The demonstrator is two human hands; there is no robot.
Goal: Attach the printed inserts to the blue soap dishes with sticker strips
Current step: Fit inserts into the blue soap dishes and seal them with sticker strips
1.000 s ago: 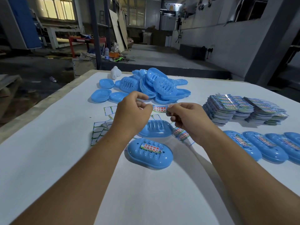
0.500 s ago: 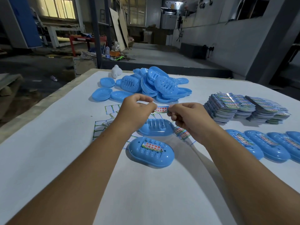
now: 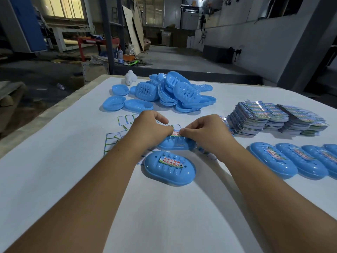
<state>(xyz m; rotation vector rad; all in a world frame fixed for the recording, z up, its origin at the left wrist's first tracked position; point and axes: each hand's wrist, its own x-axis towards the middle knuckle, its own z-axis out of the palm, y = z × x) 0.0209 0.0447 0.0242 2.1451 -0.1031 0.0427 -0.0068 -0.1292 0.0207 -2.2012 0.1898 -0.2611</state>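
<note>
Since the earlier frame both hands have dropped, bringing the sticker down onto the dish. One labelled dish lies nearer; four more sit right. Left hand and right hand — fingers curled — pinch the sticker's ends.

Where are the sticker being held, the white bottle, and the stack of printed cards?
sticker strip (image 3: 176,133), head view, printed middle showing between the hands
white bottle (image 3: 130,77), head view, its body
stack of printed inserts (image 3: 255,115), head view, top sheet
</note>
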